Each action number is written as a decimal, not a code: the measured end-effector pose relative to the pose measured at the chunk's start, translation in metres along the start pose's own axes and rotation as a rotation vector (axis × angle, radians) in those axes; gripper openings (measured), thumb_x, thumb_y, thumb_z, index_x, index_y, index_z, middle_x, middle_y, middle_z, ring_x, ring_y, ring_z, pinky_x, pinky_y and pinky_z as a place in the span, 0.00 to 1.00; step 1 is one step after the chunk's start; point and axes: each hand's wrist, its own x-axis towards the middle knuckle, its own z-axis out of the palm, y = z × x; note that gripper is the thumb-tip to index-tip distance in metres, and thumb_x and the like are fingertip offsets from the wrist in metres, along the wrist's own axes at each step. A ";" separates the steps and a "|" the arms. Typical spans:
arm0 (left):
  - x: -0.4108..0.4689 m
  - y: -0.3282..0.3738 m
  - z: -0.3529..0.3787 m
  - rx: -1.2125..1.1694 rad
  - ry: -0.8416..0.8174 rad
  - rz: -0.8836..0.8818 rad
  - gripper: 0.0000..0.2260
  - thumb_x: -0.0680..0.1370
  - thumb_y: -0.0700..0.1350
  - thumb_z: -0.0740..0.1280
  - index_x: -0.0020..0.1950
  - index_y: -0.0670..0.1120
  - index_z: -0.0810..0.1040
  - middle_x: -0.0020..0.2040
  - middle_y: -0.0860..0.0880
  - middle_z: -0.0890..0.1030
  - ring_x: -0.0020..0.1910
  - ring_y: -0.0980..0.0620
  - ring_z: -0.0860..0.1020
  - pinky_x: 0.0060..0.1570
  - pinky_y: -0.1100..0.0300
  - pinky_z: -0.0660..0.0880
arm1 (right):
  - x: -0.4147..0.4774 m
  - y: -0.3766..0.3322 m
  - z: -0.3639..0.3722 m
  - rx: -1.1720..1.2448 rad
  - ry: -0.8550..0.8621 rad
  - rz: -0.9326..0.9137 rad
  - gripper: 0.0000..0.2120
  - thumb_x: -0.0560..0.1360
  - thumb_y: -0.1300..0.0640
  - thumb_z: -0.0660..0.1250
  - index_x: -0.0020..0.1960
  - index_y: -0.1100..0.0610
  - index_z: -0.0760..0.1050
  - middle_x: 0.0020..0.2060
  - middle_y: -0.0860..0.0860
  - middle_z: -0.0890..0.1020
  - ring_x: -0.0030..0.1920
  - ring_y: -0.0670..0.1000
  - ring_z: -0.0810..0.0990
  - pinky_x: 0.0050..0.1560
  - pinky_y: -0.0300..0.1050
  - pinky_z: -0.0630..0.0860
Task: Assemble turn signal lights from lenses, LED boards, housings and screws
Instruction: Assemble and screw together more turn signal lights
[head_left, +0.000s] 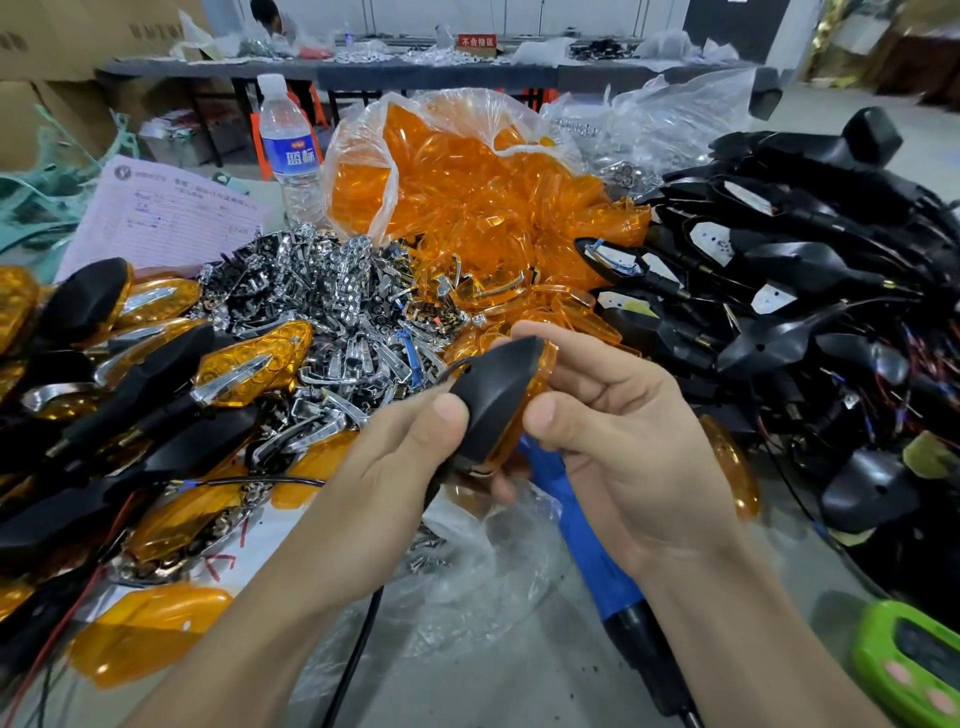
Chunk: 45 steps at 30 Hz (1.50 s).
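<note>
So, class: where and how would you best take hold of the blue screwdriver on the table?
I'd take the screwdriver by its blue barrel, from above and the right: it lies flat, barrel exposed, the plastic bag crumpled along its left.

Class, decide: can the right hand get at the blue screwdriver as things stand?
Probably yes: the blue screwdriver lies uncovered just below the right hand, though its fingers must first release the turn signal.
</note>
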 end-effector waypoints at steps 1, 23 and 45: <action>0.001 0.001 0.001 0.031 0.044 0.042 0.17 0.83 0.64 0.61 0.57 0.56 0.85 0.49 0.49 0.87 0.49 0.51 0.86 0.48 0.64 0.79 | 0.000 0.001 0.001 0.000 0.038 0.000 0.20 0.64 0.62 0.78 0.57 0.55 0.87 0.47 0.56 0.88 0.40 0.56 0.85 0.37 0.46 0.82; 0.000 -0.005 0.009 0.334 0.172 0.184 0.10 0.80 0.57 0.68 0.60 0.58 0.81 0.46 0.48 0.83 0.41 0.48 0.81 0.40 0.49 0.76 | -0.001 -0.003 0.011 -0.064 0.324 0.135 0.15 0.60 0.53 0.76 0.43 0.59 0.88 0.33 0.53 0.84 0.30 0.45 0.77 0.35 0.36 0.78; 0.005 -0.004 -0.015 0.050 -0.170 -0.007 0.14 0.79 0.51 0.68 0.60 0.45 0.84 0.45 0.39 0.82 0.43 0.50 0.77 0.44 0.57 0.72 | 0.001 -0.004 0.000 -0.089 0.018 0.375 0.16 0.71 0.52 0.72 0.56 0.56 0.87 0.32 0.53 0.75 0.31 0.46 0.72 0.38 0.38 0.73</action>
